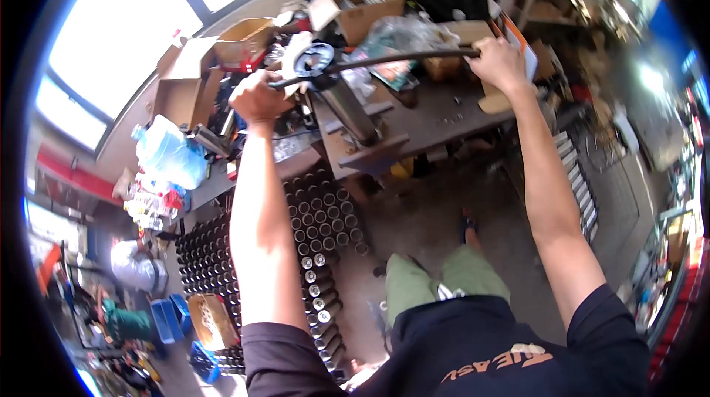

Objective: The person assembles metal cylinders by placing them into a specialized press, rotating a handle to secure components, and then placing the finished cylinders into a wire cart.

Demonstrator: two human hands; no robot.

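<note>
Both my arms stretch forward over a long dark bar (407,57). My left hand (259,97) is closed around its left end, and my right hand (499,64) grips the right end. Between them the bar runs across a round, slotted metal ring (314,59) on top of a grey metal cylinder (347,112). The cylinder stands at the bench's near edge, leaning in this view, with its base by a flat plate (376,151). How the bar joins the ring is too small to tell.
Open cardboard boxes (370,16) and plastic bags (403,35) crowd the workbench (444,120). A large clear blue bottle (171,151) sits at the left. Rows of dark cylinders (314,219) stand on the floor, near blue bins (170,319).
</note>
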